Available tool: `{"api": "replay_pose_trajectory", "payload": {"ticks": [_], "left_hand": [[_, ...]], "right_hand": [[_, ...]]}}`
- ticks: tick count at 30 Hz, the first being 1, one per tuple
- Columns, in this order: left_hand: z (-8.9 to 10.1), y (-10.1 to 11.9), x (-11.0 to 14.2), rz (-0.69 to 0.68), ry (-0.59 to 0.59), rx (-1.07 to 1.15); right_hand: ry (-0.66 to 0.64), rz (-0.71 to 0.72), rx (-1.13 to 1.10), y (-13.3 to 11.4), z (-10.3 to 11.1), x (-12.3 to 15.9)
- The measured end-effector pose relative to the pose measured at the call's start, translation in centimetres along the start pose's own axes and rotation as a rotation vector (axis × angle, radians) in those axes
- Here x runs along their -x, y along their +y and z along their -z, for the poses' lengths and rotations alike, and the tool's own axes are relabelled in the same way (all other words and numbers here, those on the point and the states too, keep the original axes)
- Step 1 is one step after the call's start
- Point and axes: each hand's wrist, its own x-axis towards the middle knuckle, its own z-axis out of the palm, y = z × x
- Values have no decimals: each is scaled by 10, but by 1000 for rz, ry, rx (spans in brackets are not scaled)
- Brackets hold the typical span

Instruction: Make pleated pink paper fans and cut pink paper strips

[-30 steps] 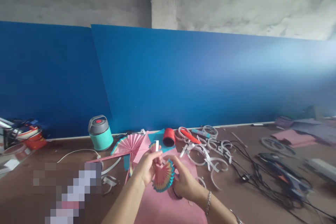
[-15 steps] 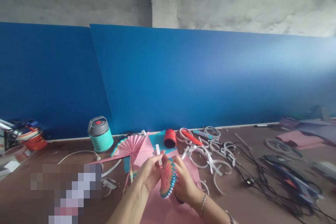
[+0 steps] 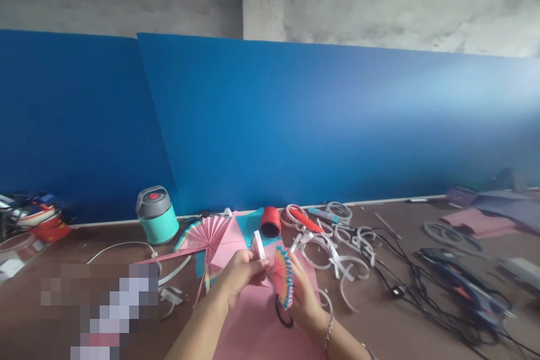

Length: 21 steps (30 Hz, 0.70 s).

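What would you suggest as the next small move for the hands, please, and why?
Perhaps gently spread the pleated paper a little more: its folds sit close together against the right hand, while the left hand pinches a white piece beside it.

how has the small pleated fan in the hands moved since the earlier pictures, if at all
Yes, rightward: judged against the red cylinder, the held fan's middle was slightly left of it at first and is now right of it.

Pleated pink paper fan, blue zigzag rim, on edge in right hand; white strip, tilted, in left hand.
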Motion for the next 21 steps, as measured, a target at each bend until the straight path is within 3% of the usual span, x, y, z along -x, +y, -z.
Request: {"api": "replay_pose_trajectory", "payload": {"ticks": [5,8,10,14,17,21], "left_hand": [[-3,0,0,-52,49,-107],[-7,-4,-2,-106,123,-174],[-11,-6,-2,-134,173,-222],[-20,-7,1,-184,161,-364],[-26,-7,4,-224,66,-410],[-30,-7,7,-180,22,-413]], "right_hand": [[-30,1,-14,-9,7,-4],[-84,-6,-49,-11,10,-4],[-54,-42,-77,-11,9,-3],[142,-355,-151,-7,5,-6],[116,-563,-307,-3,3,-10],[164,-692,-662,5,7,-14]]}}
